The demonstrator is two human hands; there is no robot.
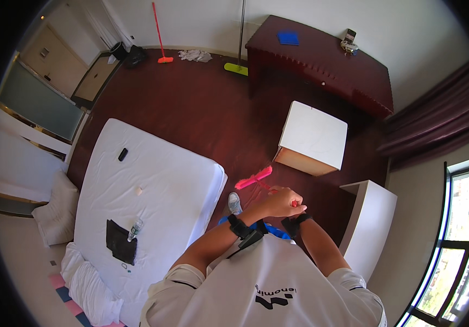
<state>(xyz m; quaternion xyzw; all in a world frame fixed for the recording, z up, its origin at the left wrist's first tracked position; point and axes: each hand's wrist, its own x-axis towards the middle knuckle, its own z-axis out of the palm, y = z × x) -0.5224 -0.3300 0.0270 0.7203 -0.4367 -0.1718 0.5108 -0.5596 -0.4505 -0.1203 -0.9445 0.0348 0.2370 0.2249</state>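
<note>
A broom with a pink-red head (254,178) and a red handle is held in front of my body. The bristled head is low, over the dark red floor (180,103), between the bed and a white cabinet. My left hand (281,203) is closed round the handle. Close against it, my right hand (299,210) is mostly hidden, though its fingers seem wrapped on the handle's upper end. Both wrists wear black bands. My shoe (234,203) shows just below the broom head.
A white-sheeted mattress (158,180) on the left bears a phone (123,155), a plastic bottle (135,229) and a black flat item (120,242). Ahead stand a white cabinet (313,136) and a dark red desk (321,65). A white shelf unit (368,229) is at right. Another broom (165,59) and a green mop (236,68) lean behind.
</note>
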